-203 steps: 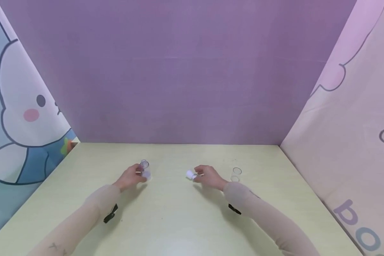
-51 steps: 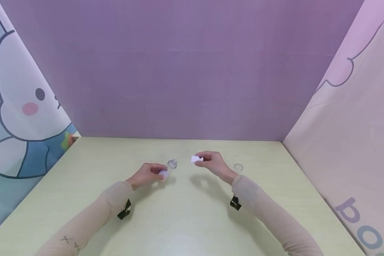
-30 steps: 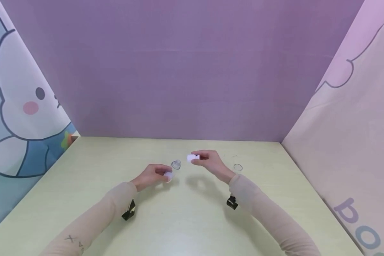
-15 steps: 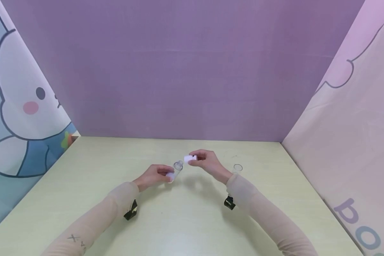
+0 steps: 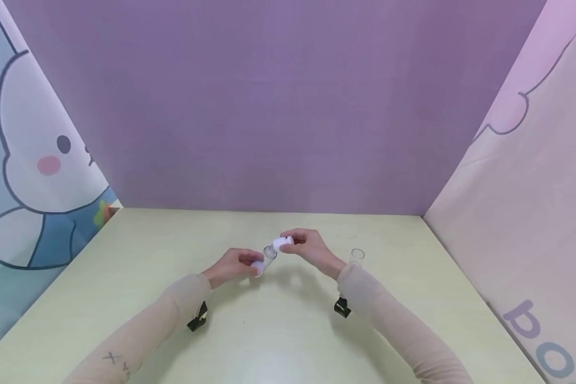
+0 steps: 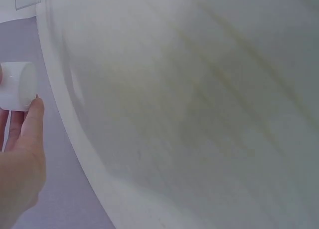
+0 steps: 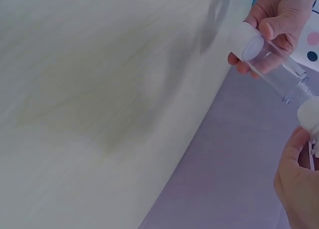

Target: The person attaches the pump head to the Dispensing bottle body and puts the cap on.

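Observation:
My left hand (image 5: 229, 268) grips a small clear bottle (image 7: 279, 79) by its white base (image 6: 20, 87). The bottle is held tilted above the table, its neck pointing up and to the right. With thumb and fingers my right hand (image 5: 315, 252) pinches a white pump head (image 5: 281, 243). In the head view the pump head overlaps the bottle's neck; the right wrist view shows it right at the mouth, partly cut off by the frame's edge. Right of my right wrist stands a clear cylindrical cap (image 5: 357, 255), its lower part hidden behind the sleeve.
A pale wooden table (image 5: 269, 330) lies under both hands. A purple panel (image 5: 269, 106) rises at its back edge, with printed cloths (image 5: 518, 213) along the left and right sides. Dark straps or mounts (image 5: 198, 317) hang below both wrists.
Both hands have lifted their pieces from the table and come together at the middle. The bottle has tilted rightward, and the pump head has moved left onto its neck.

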A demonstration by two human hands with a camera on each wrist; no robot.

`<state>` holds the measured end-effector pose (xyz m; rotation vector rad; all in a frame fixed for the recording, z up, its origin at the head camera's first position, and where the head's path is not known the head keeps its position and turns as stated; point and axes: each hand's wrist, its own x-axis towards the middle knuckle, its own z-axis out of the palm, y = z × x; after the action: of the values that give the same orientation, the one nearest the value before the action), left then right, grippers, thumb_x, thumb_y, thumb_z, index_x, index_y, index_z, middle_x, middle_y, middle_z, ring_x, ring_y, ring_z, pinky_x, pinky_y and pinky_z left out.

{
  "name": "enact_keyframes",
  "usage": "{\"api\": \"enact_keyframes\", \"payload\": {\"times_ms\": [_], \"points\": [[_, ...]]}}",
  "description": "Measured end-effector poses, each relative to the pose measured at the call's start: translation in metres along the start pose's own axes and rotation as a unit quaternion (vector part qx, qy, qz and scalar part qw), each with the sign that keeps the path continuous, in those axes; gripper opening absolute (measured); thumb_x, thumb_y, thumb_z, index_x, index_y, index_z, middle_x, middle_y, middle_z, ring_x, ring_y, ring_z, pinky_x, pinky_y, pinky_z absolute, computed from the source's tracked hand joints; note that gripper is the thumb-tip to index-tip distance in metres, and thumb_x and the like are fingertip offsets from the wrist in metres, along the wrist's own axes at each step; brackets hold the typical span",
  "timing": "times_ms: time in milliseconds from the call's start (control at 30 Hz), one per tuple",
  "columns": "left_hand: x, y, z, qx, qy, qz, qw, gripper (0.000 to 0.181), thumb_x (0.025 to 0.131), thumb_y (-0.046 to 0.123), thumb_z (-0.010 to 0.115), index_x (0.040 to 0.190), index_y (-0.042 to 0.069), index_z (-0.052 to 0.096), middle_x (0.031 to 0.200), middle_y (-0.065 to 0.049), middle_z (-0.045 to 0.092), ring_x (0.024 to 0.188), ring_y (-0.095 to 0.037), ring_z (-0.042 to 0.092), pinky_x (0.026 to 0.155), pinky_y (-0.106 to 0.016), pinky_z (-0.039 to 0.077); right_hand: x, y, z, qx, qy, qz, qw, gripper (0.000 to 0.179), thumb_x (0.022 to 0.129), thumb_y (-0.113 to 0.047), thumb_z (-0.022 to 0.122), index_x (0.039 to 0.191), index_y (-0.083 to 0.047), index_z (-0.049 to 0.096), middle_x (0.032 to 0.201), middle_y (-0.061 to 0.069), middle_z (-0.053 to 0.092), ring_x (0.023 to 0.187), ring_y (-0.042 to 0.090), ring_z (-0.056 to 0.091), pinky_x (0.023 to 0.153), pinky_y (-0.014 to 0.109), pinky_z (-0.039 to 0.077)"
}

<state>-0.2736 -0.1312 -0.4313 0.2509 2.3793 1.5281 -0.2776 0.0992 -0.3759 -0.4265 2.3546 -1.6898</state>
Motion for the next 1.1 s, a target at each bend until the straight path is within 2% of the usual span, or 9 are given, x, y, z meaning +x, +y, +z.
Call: {"api": "enact_keyframes", "payload": {"times_ms": [167, 400, 667, 933, 1100], "points": [[0.000, 0.000, 0.002, -0.001, 0.010, -0.006, 0.9999, 0.037, 0.079, 0.014, 0.071, 0.115, 0.013, 0.064, 0.117, -0.008, 0.063, 0.107, -0.021, 0.057, 0.093, -0.041, 0.046, -0.003, -0.006, 0.002, 0.000, -0.014, -0.002, 0.9999, 0.036, 0.080, -0.014, 0.070, 0.114, -0.005, 0.063, 0.108, 0.009, 0.064, 0.088, 0.012, 0.058, 0.088, 0.039, 0.049], [0.000, 0.000, 0.004, -0.013, 0.019, -0.012, 0.9997, 0.034, 0.077, 0.010, 0.071, 0.111, 0.014, 0.066, 0.115, -0.008, 0.064, 0.107, -0.021, 0.058, 0.091, -0.038, 0.047, 0.001, -0.002, 0.004, 0.002, -0.020, -0.004, 0.9998, 0.036, 0.080, -0.013, 0.070, 0.114, -0.004, 0.063, 0.106, 0.008, 0.065, 0.086, 0.011, 0.058, 0.081, 0.028, 0.051], [0.002, -0.001, 0.005, -0.014, 0.001, 0.006, 0.9999, 0.037, 0.078, 0.013, 0.071, 0.114, 0.011, 0.065, 0.118, -0.012, 0.062, 0.109, -0.023, 0.057, 0.092, -0.037, 0.047, -0.001, -0.003, 0.003, 0.005, -0.026, -0.004, 0.9996, 0.036, 0.080, -0.014, 0.070, 0.114, -0.005, 0.063, 0.104, 0.008, 0.065, 0.087, 0.013, 0.059, 0.081, 0.027, 0.050], [0.001, -0.005, 0.005, -0.030, -0.004, 0.004, 0.9995, 0.035, 0.078, 0.012, 0.071, 0.113, 0.010, 0.065, 0.119, -0.012, 0.062, 0.108, -0.022, 0.056, 0.091, -0.037, 0.047, 0.002, 0.002, 0.005, 0.016, -0.038, -0.002, 0.9991, 0.040, 0.080, -0.012, 0.070, 0.116, 0.001, 0.060, 0.102, 0.008, 0.066, 0.086, 0.011, 0.060, 0.082, 0.027, 0.051], [0.001, -0.003, 0.005, -0.018, 0.000, 0.004, 0.9998, 0.033, 0.079, 0.013, 0.071, 0.111, 0.011, 0.066, 0.118, -0.010, 0.062, 0.108, -0.022, 0.056, 0.092, -0.038, 0.047, 0.003, 0.004, 0.005, 0.015, -0.034, -0.005, 0.9993, 0.039, 0.079, -0.013, 0.071, 0.114, 0.000, 0.061, 0.101, 0.007, 0.067, 0.086, 0.011, 0.061, 0.083, 0.030, 0.051]]}}
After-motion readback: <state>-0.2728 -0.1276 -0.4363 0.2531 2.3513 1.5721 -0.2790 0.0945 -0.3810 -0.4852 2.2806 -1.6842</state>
